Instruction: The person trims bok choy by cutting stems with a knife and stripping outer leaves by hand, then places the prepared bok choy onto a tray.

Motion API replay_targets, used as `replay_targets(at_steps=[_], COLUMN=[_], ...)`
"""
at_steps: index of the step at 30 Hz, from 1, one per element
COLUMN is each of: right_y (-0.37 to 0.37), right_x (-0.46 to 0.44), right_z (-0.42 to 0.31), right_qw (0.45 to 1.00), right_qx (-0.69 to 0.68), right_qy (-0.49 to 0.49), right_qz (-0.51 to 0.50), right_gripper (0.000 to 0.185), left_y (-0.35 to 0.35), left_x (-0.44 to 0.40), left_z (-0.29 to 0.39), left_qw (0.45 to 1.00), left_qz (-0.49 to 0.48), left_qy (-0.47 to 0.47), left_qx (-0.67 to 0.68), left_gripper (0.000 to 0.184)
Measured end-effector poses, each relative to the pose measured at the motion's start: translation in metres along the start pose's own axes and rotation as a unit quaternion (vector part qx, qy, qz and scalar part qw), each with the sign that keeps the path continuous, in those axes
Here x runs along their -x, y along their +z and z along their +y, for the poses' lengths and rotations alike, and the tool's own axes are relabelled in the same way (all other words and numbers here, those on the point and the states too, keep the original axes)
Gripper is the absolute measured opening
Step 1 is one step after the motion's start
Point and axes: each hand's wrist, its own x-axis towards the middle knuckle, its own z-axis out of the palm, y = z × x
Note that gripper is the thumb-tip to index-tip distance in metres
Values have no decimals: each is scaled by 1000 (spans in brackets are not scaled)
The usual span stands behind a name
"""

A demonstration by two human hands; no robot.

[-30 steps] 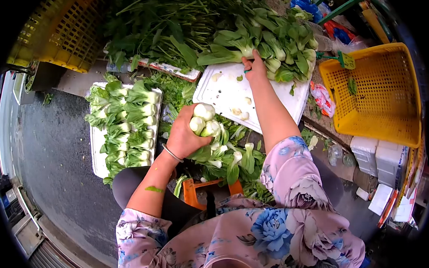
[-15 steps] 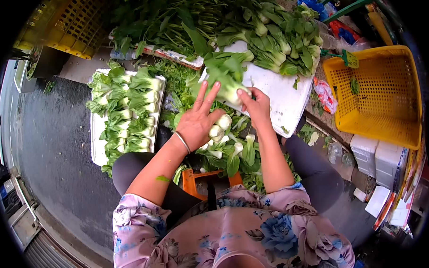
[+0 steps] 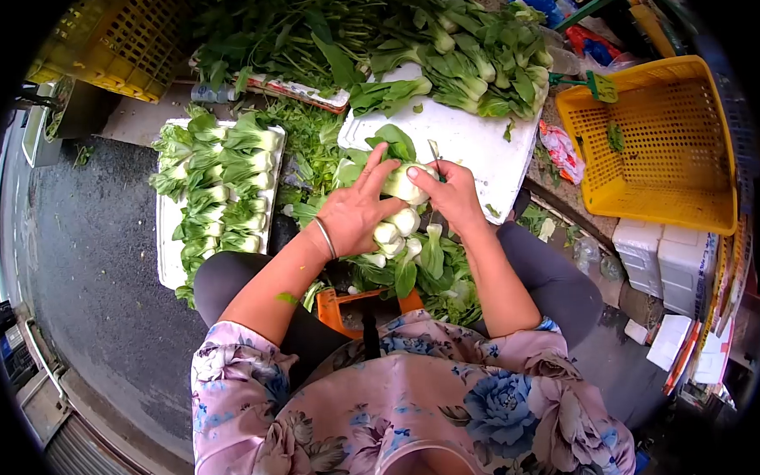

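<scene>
My left hand [image 3: 356, 215] is closed around several bok choy heads, their pale bases [image 3: 393, 230] bunched under its fingers. Between both hands is one bok choy [image 3: 407, 185], its leaves toward the upper left and white base toward my right hand. My right hand [image 3: 452, 198] is curled, with its thumb pressed against that base. A narrow blade [image 3: 433, 149], looking like a small knife, sticks up by its index finger; any handle is hidden. Below both hands, loose bok choy and leaves [image 3: 431, 261] lie in a heap.
Rows of bok choy fill a white foam tray [image 3: 171, 245] at left. Ahead, another white board [image 3: 461, 151] bears piled bok choy [image 3: 475, 71]. A yellow basket [image 3: 646, 199] stands at right above white boxes [image 3: 686, 264]. An orange stool [image 3: 337, 316] is between my knees.
My right hand has turned and its thumb now lies across the bok choy's base. The bok choy has come down and nearer my left hand. The view has shifted slightly.
</scene>
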Motion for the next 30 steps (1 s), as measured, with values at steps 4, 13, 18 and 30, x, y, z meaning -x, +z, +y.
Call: replay_targets(at_steps=[4,13,18,30], right_y=[-5,-40,-35,-29], right_x=[-4,18,36,16], right_z=[0,-19,-8,20], right_qw=[998,994,988,987], right_qx=[55,50,-10,-20], right_qy=[35,70,-50,-65], right_qz=[1,-68,-147,-146], right_gripper=[45,51,66,64], left_y=[6,25,29,29], left_x=[1,-6,-8,-8], left_z=[4,1,2,4], left_qw=[997,977,982,988], left_qz=[12,76,63,59], left_qy=[-1,14,24,33], left_qx=[81,198,179,141], left_gripper=[54,68,70,64])
